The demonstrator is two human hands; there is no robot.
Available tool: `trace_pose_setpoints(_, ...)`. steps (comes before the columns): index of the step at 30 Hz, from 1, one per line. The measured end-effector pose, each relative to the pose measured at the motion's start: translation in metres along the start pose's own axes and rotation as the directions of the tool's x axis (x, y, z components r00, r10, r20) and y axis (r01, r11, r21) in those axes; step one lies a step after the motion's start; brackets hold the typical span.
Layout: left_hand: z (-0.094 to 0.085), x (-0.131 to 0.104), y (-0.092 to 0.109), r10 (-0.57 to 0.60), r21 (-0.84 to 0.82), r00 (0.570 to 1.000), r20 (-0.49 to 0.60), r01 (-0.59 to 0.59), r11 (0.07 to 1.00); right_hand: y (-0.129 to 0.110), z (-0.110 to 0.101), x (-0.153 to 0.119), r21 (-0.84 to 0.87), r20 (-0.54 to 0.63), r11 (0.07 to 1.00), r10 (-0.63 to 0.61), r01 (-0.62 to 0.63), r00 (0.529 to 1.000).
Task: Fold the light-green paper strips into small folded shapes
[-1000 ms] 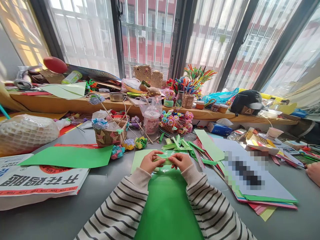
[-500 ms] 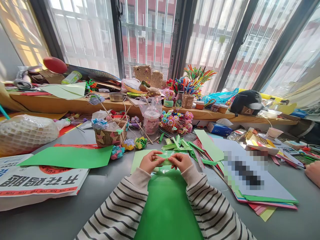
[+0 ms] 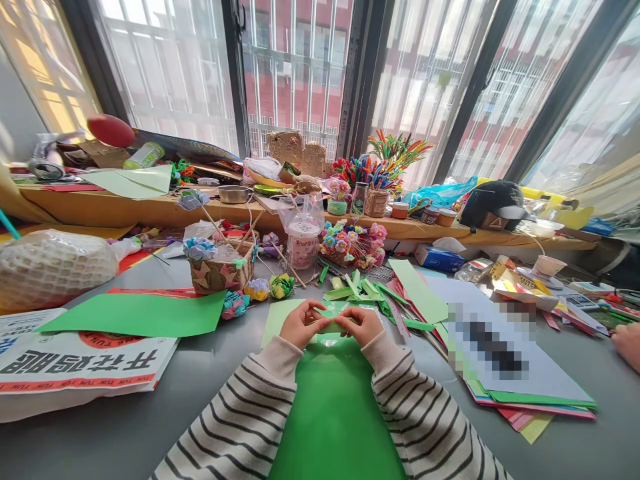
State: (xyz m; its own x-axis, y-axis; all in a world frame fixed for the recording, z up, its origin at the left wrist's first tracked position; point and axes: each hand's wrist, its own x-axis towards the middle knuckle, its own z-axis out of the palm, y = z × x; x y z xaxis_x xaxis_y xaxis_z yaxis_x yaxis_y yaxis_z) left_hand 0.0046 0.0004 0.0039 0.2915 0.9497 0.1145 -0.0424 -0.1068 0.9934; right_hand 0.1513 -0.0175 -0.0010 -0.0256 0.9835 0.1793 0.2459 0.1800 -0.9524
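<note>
Currently both hands pinch one small light-green paper strip (image 3: 331, 321) between them, held just above the worktop (image 3: 210, 373). Left hand (image 3: 299, 323) grip closed on the strip's left end, thumb and fingertips together; right hand (image 3: 364, 325) grip closed on its right end. Strip runs roughly level, spanning the gap between the two grips. Directly below lies a dark-green paper sheet (image 3: 335, 413); a pale-green sheet (image 3: 276, 316) sits under the left hand. Loose green strips (image 3: 365, 291) lie just beyond.

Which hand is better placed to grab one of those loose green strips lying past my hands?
Right, probably. The strips lie just beyond and right of the right hand. The left hand is farther away; both pinch the folded paper.
</note>
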Motion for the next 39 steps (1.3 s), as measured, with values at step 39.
trace_pose_setpoints(39,0.0010,-0.0002,0.0031,-0.032,-0.077,0.997,-0.071,0.026,0.997,-0.0061,-0.0035,-0.0013,-0.130,-0.008,0.988,-0.089,0.088,0.996)
